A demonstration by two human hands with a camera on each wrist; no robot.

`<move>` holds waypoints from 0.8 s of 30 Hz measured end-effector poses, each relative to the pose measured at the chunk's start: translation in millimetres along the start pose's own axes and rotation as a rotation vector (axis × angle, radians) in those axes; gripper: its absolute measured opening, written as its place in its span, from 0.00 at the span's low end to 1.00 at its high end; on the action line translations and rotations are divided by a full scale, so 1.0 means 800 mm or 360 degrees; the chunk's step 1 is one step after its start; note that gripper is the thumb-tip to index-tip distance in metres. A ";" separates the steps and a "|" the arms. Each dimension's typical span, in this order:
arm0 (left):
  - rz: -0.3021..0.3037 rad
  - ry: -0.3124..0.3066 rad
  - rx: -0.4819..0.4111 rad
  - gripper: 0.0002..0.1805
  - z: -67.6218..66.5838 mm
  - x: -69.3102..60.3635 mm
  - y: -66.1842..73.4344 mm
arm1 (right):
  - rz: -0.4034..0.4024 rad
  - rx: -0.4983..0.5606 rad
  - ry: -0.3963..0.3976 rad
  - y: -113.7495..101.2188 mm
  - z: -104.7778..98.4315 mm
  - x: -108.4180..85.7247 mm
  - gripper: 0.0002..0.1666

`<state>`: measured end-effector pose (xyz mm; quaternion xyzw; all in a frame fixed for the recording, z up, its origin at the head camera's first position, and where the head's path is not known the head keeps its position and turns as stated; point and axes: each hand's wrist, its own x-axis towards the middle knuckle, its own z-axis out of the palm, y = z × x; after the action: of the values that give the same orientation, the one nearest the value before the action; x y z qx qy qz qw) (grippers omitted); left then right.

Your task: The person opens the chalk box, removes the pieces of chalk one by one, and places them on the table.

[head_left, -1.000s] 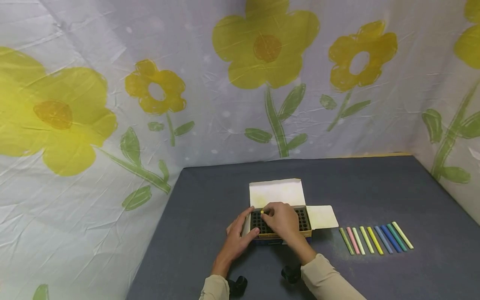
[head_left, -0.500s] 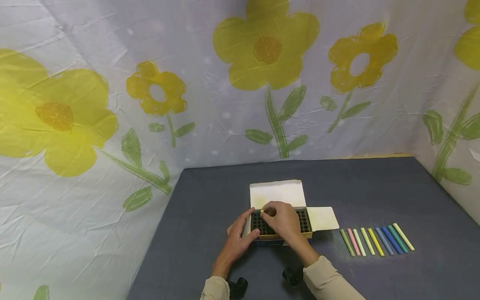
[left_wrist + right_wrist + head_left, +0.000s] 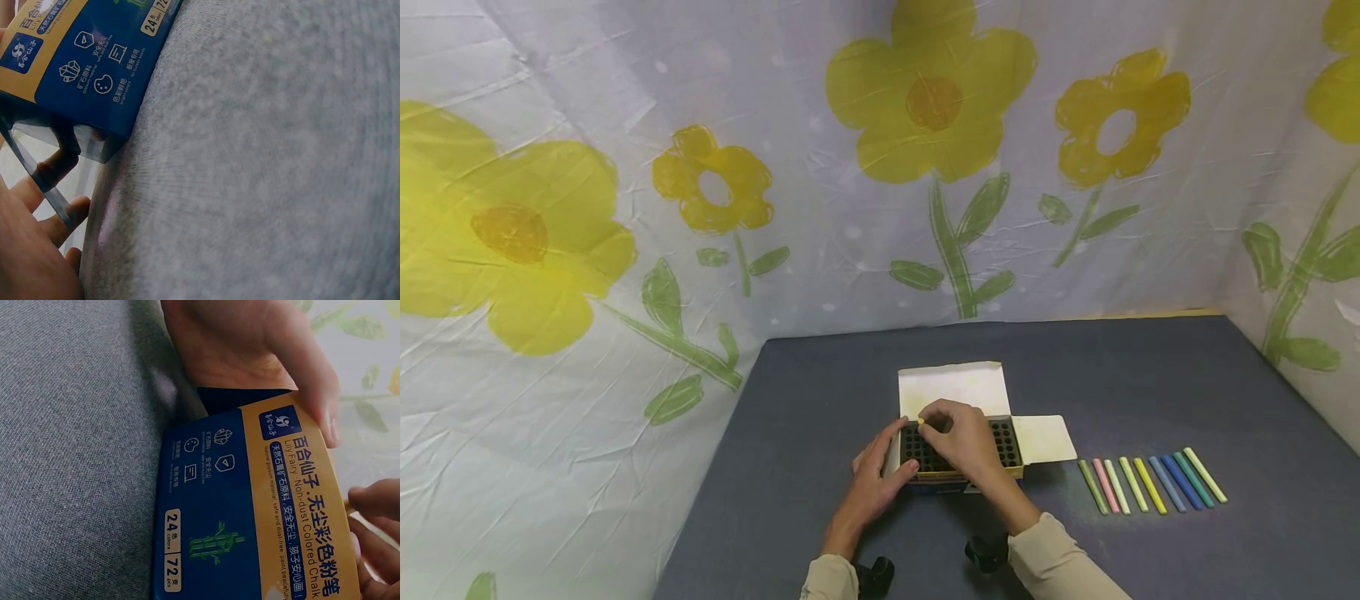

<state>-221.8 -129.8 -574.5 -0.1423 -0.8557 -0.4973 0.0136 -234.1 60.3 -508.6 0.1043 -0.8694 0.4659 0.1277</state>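
Observation:
An open blue-and-yellow box of coloured chalk [image 3: 219, 506] stands mid-table in the head view, its dark insert [image 3: 1009, 442] full of round holes. My left hand [image 3: 874, 471] grips the box's left end, thumb at the front edge and fingers along the side. Over the back left part of the insert, my right hand [image 3: 964, 440] pinches a yellowish chalk stick [image 3: 921, 421] between thumb and forefinger. Only the stick's tip shows; I cannot tell how deep it sits in a hole. In the right wrist view the fingertips [image 3: 375, 499] of the right hand appear behind the box.
Several chalk sticks in different colours lie side by side in a row to the box's right, among them a yellow one [image 3: 1150, 485]. A white lid flap [image 3: 953, 389] stands up behind the box, and a side flap [image 3: 1043, 438] spreads rightward. Flower-printed cloth [image 3: 835, 275] surrounds the table.
My right hand has shifted very slightly back and to the left with the chalk stick. The left hand keeps its place on the box.

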 end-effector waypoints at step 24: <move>0.0017 0.0004 0.0021 0.35 0.000 0.002 0.001 | -0.0286 0.0250 0.0049 0.004 -0.036 0.016 0.09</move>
<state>-223.0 -129.2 -574.0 -0.1462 -0.8582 -0.4918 0.0184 -243.2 85.5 -491.5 0.1844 -0.8153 0.5207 0.1736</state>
